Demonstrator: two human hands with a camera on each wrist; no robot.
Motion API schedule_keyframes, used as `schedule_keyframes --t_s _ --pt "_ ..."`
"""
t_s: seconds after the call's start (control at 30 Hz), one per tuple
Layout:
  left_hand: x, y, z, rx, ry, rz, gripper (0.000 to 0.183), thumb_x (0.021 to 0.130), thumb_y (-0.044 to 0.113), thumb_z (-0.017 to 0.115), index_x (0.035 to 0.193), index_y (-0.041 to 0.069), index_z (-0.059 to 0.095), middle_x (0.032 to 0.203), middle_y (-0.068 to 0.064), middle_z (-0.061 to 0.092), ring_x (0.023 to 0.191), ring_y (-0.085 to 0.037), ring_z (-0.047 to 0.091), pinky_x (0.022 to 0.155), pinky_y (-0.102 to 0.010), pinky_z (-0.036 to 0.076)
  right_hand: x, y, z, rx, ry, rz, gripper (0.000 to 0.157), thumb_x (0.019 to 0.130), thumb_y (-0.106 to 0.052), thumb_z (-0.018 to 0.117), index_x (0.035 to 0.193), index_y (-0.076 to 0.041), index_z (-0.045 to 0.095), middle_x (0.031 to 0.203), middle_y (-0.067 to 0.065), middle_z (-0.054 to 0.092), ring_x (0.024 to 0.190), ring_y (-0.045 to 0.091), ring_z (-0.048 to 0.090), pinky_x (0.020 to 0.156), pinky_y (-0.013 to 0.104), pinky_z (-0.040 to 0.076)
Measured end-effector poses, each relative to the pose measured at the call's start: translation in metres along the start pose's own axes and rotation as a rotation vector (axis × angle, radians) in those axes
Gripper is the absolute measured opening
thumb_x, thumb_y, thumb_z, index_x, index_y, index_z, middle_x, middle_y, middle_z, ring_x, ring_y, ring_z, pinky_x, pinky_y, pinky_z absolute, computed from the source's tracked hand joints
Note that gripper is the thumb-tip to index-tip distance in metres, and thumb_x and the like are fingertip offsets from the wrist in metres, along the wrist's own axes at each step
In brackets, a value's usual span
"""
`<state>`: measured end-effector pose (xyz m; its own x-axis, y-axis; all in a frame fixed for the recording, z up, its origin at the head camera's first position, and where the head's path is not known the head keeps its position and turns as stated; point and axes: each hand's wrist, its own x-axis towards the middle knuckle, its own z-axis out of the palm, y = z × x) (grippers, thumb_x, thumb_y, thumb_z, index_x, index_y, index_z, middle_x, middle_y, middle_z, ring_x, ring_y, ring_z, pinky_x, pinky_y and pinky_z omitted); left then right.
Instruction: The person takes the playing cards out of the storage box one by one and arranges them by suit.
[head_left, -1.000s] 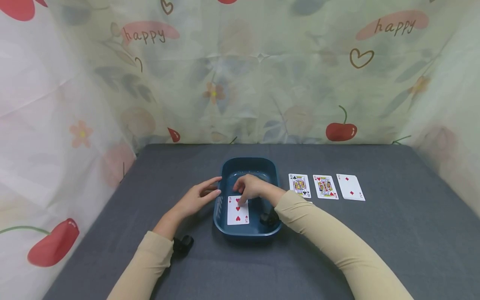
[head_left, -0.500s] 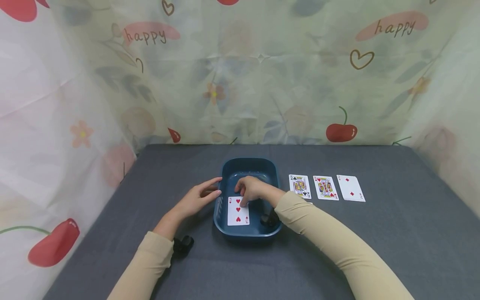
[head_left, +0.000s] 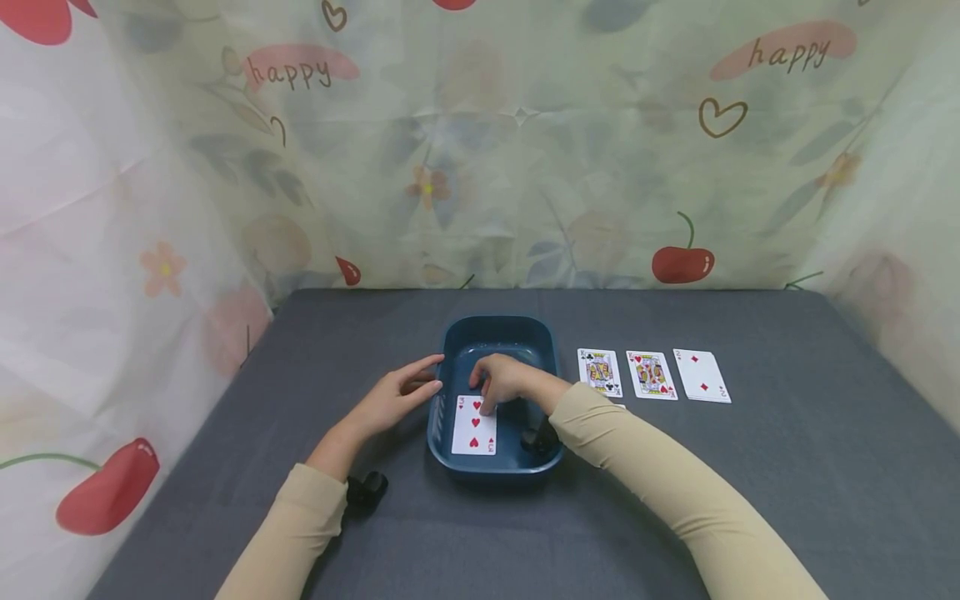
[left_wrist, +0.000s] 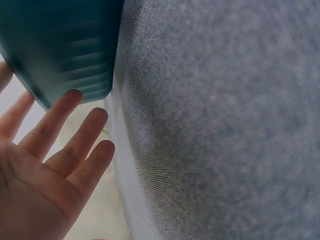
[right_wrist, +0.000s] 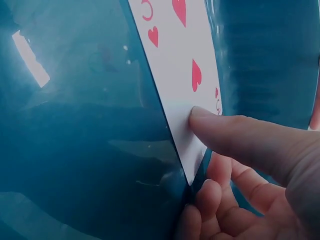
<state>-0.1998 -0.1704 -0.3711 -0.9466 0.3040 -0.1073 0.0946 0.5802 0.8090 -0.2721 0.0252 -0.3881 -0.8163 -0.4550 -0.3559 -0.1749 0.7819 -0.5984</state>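
Note:
A three of hearts playing card [head_left: 474, 435] is inside the dark blue tray [head_left: 495, 469], toward its near left part. My right hand [head_left: 504, 377] reaches into the tray and pinches the card's far end. In the right wrist view the thumb [right_wrist: 215, 125] presses on the card's face, with curled fingers behind its edge. My left hand [head_left: 388, 398] is at the tray's left side, fingertips right at the rim. The left wrist view shows its fingers [left_wrist: 82, 145] spread and nearly straight beside the tray wall [left_wrist: 75, 45].
Right of the tray lie a king of clubs [head_left: 600, 372], a king of hearts [head_left: 651, 375] and a two of diamonds [head_left: 702, 376], face up in a row. Another card's edge [head_left: 619, 406] peeks out by the right sleeve [head_left: 645, 458]. A grey cloth covers the table [head_left: 810, 467].
The three of hearts has shifted slightly toward the near side of the tray and a little left. The right hand has moved only slightly; the left hand stays put.

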Motion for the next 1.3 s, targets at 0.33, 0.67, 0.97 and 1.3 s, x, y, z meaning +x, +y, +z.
schedule_keyframes --t_s 0.33,0.67,0.97,1.3 --pt "0.016 -0.029 0.002 -0.003 0.008 0.015 0.055 0.094 0.036 0.053 0.145 0.024 0.034 0.143 -0.017 0.044 0.129 -0.038 0.046 0.102 -0.055 0.040 -0.003 -0.003 -0.001 -0.060 -0.016 -0.036 0.050 0.066 -0.016 0.084 0.108 -0.012 0.057 0.102 0.008 0.058 0.088 0.019 0.053 0.074 0.029 0.048" --pt "0.016 -0.029 0.002 0.001 0.004 0.017 0.054 0.094 0.035 0.053 0.144 0.025 0.035 0.142 -0.017 0.045 0.129 -0.038 0.046 0.103 -0.055 0.040 -0.010 -0.008 0.002 -0.070 -0.042 -0.047 0.045 0.068 -0.014 0.083 0.106 -0.011 0.059 0.088 0.005 0.059 0.075 0.017 0.055 0.063 0.024 0.045" --pt "0.015 -0.028 0.002 0.004 0.002 0.029 0.055 0.094 0.037 0.053 0.144 0.024 0.035 0.142 -0.017 0.045 0.128 -0.037 0.047 0.103 -0.054 0.040 -0.014 -0.009 0.004 -0.089 -0.095 -0.079 0.047 0.068 -0.015 0.084 0.108 -0.013 0.060 0.092 0.005 0.058 0.080 0.018 0.054 0.066 0.024 0.046" --pt "0.014 -0.027 0.002 0.001 0.000 0.019 0.054 0.095 0.037 0.052 0.144 0.025 0.035 0.143 -0.016 0.044 0.129 -0.037 0.046 0.103 -0.055 0.039 -0.016 -0.011 0.007 -0.156 -0.099 -0.093 0.055 0.066 -0.018 0.085 0.112 -0.016 0.056 0.093 0.003 0.058 0.081 0.017 0.054 0.067 0.023 0.050"
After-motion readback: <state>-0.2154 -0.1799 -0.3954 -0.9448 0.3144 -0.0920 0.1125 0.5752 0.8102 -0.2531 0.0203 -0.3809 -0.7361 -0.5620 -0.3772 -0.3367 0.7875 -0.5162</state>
